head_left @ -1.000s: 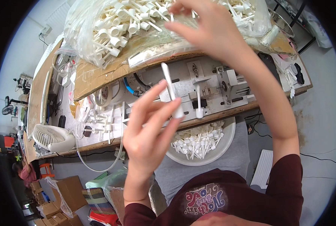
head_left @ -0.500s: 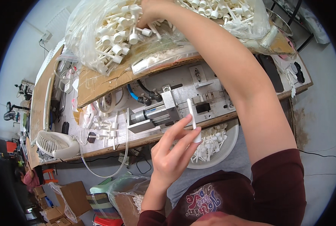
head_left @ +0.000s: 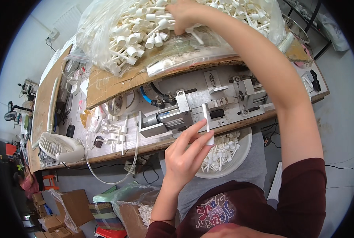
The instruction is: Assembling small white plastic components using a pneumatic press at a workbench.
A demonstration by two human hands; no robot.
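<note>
My left hand point(head_left: 187, 156) pinches a white plastic stick with a cup-shaped cap point(head_left: 207, 121) at its lower end. The stick points up, in front of the metal fixture point(head_left: 218, 104) on the bench. At the far side, my right hand point(head_left: 181, 16) is in a heap of similar white capped sticks point(head_left: 135, 37) in a clear plastic bag. Its fingers bend in among the pieces, and what they grip is hidden. A loose stick point(head_left: 197, 36) juts out beneath that hand.
The bag lies on cardboard point(head_left: 109, 89) over the bench. A pneumatic cylinder point(head_left: 157, 119) with a blue hose sits left of the fixture. Below the bench edge is a white basket point(head_left: 246, 156) of capped sticks. A white fan point(head_left: 62, 150) stands at left, by a looped clear tube point(head_left: 105, 182).
My right hand has shifted right and slightly nearer within the heap. My left hand keeps its pinch on the capped stick, and the whole view has slid a little.
</note>
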